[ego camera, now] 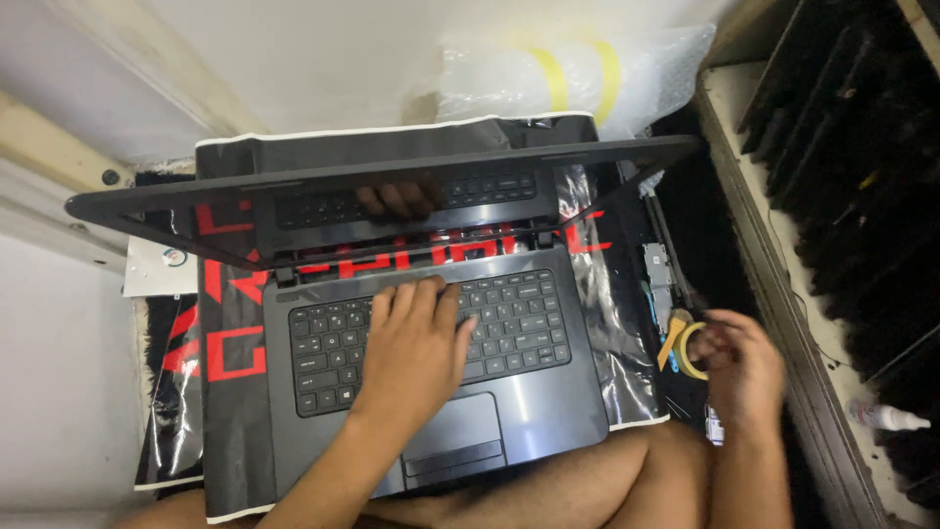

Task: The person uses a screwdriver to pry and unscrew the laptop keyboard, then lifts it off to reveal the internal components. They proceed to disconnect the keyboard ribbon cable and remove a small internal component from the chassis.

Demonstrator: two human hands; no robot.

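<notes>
Here, seen from above, an open black laptop [431, 372] rests on a glossy black plastic bag with red lettering [230, 362], and everything else is placed in relation to that laptop. The person's left hand [416, 343] lies flat on the middle of the laptop's keyboard [519, 318], palm down, its fingers [421, 294] stretched out and slightly spread, pressing on the keys and gripping nothing. A dim reflection of this hand shows in the laptop's dark screen [392, 196], which tilts up and back at the far edge. Just below the hand, toward the person, sits the laptop's touchpad [460, 426]. Off the laptop's right side, the right hand [739, 367] is blurred; its fingers are curled around a roll of yellowish tape [688, 351], which it holds beside the laptop's right edge. Beyond that, farther right of the laptop, runs a pale shelf edge [783, 284], with a small white bottle [886, 416] lying on it and dark ribbed foam [862, 147] above. Behind the laptop's screen lies a bundle of clear bubble wrap with yellow tape bands [578, 73]. The person's bare legs [587, 485] show under the laptop's near edge.
</notes>
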